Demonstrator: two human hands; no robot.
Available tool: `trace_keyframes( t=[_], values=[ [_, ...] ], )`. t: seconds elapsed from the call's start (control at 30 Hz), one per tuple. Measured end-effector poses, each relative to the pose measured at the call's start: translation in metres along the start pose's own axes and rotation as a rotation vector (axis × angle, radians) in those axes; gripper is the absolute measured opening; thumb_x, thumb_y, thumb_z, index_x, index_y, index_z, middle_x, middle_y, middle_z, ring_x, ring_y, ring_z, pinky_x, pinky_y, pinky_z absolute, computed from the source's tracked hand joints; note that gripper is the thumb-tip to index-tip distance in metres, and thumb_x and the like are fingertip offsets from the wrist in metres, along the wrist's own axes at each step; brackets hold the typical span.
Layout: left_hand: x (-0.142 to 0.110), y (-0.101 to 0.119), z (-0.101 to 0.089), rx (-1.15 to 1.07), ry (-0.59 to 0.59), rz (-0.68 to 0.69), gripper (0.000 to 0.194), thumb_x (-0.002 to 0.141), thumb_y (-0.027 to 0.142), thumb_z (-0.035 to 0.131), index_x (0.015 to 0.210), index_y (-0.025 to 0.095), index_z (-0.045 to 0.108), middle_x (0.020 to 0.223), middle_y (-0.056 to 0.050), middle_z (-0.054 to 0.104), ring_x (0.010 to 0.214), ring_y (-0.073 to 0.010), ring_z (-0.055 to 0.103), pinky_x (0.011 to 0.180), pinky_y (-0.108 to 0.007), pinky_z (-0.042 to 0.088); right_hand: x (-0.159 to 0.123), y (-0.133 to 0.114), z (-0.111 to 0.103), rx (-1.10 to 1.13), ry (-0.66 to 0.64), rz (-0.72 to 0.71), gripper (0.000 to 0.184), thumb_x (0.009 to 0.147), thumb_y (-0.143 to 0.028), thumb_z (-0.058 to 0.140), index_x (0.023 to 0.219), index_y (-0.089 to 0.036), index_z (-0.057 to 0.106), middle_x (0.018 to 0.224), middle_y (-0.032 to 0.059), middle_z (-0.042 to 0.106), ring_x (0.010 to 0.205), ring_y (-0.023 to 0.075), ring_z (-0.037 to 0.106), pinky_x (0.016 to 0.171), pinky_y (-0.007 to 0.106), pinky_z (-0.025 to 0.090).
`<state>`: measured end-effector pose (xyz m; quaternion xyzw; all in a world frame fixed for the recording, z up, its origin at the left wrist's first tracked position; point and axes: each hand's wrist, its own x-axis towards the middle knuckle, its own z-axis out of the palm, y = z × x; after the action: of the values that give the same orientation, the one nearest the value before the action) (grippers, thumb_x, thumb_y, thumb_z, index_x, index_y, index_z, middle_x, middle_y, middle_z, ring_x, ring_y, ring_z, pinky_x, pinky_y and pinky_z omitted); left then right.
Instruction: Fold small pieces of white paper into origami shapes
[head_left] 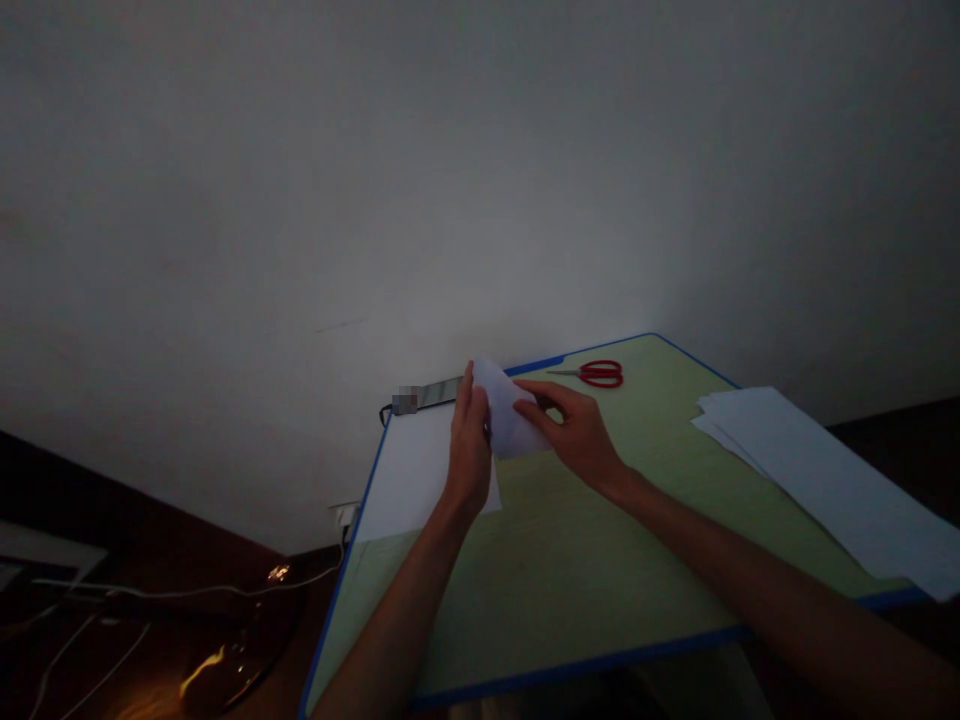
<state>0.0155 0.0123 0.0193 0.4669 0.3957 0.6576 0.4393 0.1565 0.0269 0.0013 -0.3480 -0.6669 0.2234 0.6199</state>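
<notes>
The left hand (471, 445) and right hand (577, 425) grip 1 folded white paper (508, 410) between them, raised above the worktop (585, 560). The right thumb and fingers pinch its right side. 1 flat white sheet (412, 470) lies at the worktop's left edge. 1 pair of red-handled scissors (600, 374) rests near the far edge; 1 paper stack (817, 470) overhangs the right edge.

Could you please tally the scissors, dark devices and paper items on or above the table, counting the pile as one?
Red-handled scissors: 1
Slim dark device: 1
Held paper: 1
Flat white sheet: 1
Paper pile: 1
Total: 5
</notes>
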Motion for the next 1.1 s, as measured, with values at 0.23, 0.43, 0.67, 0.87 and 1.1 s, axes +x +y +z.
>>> trace_keyframes(
  t=[0.23, 0.43, 0.67, 0.87, 1.1],
  values=[
    [0.0022, -0.0037, -0.0033, 0.045, -0.013, 0.056, 0.039, 0.09, 0.057, 0.063, 0.104, 0.02, 0.06, 0.086, -0.001, 0.061, 0.071, -0.0129, 0.058, 0.068, -0.025, 0.052, -0.0001, -0.0014, 0.0001, 0.019, -0.006, 0.004, 0.028, 0.09, -0.031, 0.071, 0.116, -0.022, 0.074, 0.099, 0.005, 0.078, 0.077, 0.0169, 0.069, 0.078, 0.032, 0.057],
    [0.0001, -0.0032, -0.0017, 0.023, 0.035, -0.028, 0.053, 0.081, 0.057, 0.073, 0.114, 0.02, 0.053, 0.092, -0.003, 0.067, 0.077, -0.0153, 0.065, 0.069, -0.027, 0.052, -0.0025, -0.0024, 0.0024, 0.136, -0.064, 0.042, 0.036, 0.088, -0.036, 0.073, 0.12, -0.023, 0.065, 0.085, 0.0009, 0.075, 0.075, 0.016, 0.071, 0.071, 0.028, 0.057],
    [0.0008, -0.0032, -0.0039, -0.021, -0.001, -0.068, 0.061, 0.075, 0.052, 0.082, 0.115, 0.02, 0.049, 0.092, -0.005, 0.07, 0.074, -0.0174, 0.068, 0.067, -0.028, 0.053, -0.0005, -0.0026, 0.0017, 0.132, -0.094, -0.008, 0.026, 0.087, -0.04, 0.074, 0.105, -0.021, 0.073, 0.091, 0.0037, 0.076, 0.079, 0.0169, 0.07, 0.075, 0.03, 0.056],
    [0.0008, -0.0029, -0.0024, -0.021, 0.007, -0.05, 0.06, 0.072, 0.051, 0.083, 0.114, 0.018, 0.054, 0.093, -0.005, 0.069, 0.078, -0.0175, 0.068, 0.07, -0.028, 0.052, -0.0015, -0.0061, 0.0017, 0.069, -0.121, -0.101, 0.028, 0.092, -0.036, 0.069, 0.117, -0.023, 0.073, 0.084, 0.0019, 0.067, 0.075, 0.0149, 0.06, 0.073, 0.029, 0.052],
    [-0.0001, -0.0051, -0.0026, 0.013, 0.066, -0.048, 0.06, 0.074, 0.052, 0.082, 0.114, 0.02, 0.051, 0.093, -0.004, 0.069, 0.077, -0.0166, 0.068, 0.07, -0.029, 0.053, -0.0035, -0.0063, 0.0036, 0.119, -0.1, -0.046, 0.026, 0.094, -0.032, 0.066, 0.115, -0.02, 0.074, 0.091, 0.0055, 0.072, 0.081, 0.0163, 0.065, 0.076, 0.031, 0.054]
  ],
)
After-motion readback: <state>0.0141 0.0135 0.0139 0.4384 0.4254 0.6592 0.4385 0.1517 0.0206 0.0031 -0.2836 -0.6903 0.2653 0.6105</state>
